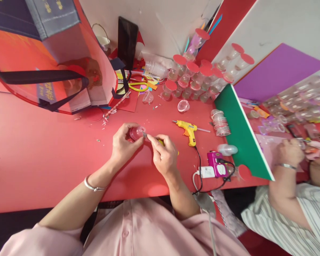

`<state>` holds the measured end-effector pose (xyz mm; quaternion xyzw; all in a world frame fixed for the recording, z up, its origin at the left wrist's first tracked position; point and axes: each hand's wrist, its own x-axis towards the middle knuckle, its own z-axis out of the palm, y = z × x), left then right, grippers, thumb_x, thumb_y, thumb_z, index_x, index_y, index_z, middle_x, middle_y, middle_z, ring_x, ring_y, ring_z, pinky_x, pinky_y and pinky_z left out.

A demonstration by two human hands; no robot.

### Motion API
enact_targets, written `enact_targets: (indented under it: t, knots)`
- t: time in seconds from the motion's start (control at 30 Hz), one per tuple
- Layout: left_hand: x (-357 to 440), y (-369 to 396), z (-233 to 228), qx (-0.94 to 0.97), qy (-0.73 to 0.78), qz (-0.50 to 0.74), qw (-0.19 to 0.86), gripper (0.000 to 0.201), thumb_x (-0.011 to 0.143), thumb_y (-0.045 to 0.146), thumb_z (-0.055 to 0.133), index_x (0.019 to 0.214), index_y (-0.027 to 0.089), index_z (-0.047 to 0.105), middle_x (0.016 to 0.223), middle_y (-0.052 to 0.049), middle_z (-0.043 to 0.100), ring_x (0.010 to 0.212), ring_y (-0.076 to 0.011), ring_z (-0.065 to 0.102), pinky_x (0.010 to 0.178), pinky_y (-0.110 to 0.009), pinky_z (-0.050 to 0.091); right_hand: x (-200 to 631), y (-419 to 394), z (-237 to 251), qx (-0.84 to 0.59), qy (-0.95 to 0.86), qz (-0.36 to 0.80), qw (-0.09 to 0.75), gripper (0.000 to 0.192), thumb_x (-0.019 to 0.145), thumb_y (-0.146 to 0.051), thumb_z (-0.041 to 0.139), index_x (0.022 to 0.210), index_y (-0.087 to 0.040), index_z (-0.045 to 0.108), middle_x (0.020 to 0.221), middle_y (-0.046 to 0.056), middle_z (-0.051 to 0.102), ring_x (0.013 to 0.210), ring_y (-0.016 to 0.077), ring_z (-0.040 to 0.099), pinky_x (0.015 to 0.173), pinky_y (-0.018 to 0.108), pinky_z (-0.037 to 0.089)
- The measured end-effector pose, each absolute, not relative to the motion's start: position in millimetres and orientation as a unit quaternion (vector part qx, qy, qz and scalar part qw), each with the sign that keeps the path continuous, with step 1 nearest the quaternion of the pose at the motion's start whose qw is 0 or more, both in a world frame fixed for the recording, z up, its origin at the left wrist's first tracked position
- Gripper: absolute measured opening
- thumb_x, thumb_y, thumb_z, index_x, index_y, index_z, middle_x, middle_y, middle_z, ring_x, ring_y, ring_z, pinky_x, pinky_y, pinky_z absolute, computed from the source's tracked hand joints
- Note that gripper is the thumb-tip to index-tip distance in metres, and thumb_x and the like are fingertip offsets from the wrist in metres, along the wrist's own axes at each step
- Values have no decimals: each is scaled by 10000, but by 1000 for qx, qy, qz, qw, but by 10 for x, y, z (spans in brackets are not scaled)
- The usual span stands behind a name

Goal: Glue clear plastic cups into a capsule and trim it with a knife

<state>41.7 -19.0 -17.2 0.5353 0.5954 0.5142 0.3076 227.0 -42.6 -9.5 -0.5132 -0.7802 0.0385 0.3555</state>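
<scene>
My left hand (125, 142) is closed around the rim of a small clear plastic cup (137, 133), keeping it just above the red tabletop. In my right hand (164, 153) is what looks like a craft knife (144, 134); its grey pointed tip touches or nearly touches the cup's bottom. Yellow parts of its handle show between and behind the fingers, the rest being hidden by the hand. To the right of both hands lies a yellow glue gun (188, 131) with a clear glue stick in its back.
Upright cup pieces with red discs (192, 67) crowd the back right. A stack of clear cups (220, 122) lies beside a green divider (242, 131). Cables run from a purple power block (217, 164). A large bag (90, 81) and yellow-handled scissors (138, 87) are behind; a co-worker's hands (292, 153) are at right.
</scene>
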Motion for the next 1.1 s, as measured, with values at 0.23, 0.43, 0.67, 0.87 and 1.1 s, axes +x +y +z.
enact_targets:
  t: [0.23,0.43,0.67,0.87,1.1]
  knots:
    - [421,-198,-159,542,598,514,291,368,808,296,828,1145,239,692,1119,-56,760,927,-196,724,738,-303,586,2265,-425,-102,-517,-765,55,380,421,1071,-176,549,1404,-349,738,1153,71,707,1046,177,710,924,316,598]
    - [409,-169,-183,564,595,528,223,310,801,266,800,1076,232,662,1110,-53,718,970,-204,713,825,-342,596,2243,-440,-114,-516,-776,54,360,433,1068,-179,556,1413,-374,729,1138,61,708,1026,176,704,908,315,601]
    - [420,-180,-188,562,606,525,205,333,814,274,817,1087,241,630,1144,-56,698,1013,-214,700,849,-354,593,2218,-444,-111,-519,-764,62,378,417,1072,-180,545,1395,-353,746,1136,74,707,1031,178,712,906,310,606]
    - [413,-176,-133,579,596,533,160,304,827,250,806,1091,238,656,1111,-60,686,1051,-239,686,891,-383,581,2207,-447,-123,-530,-766,42,362,424,1061,-171,559,1389,-361,748,1121,67,707,1010,182,703,907,318,600]
    - [400,-164,-176,591,596,520,155,316,811,210,787,1097,242,656,1140,-69,673,1101,-254,674,895,-383,583,2187,-459,-79,-506,-772,69,378,412,1079,-189,535,1399,-344,743,1135,72,702,1019,175,702,909,311,591]
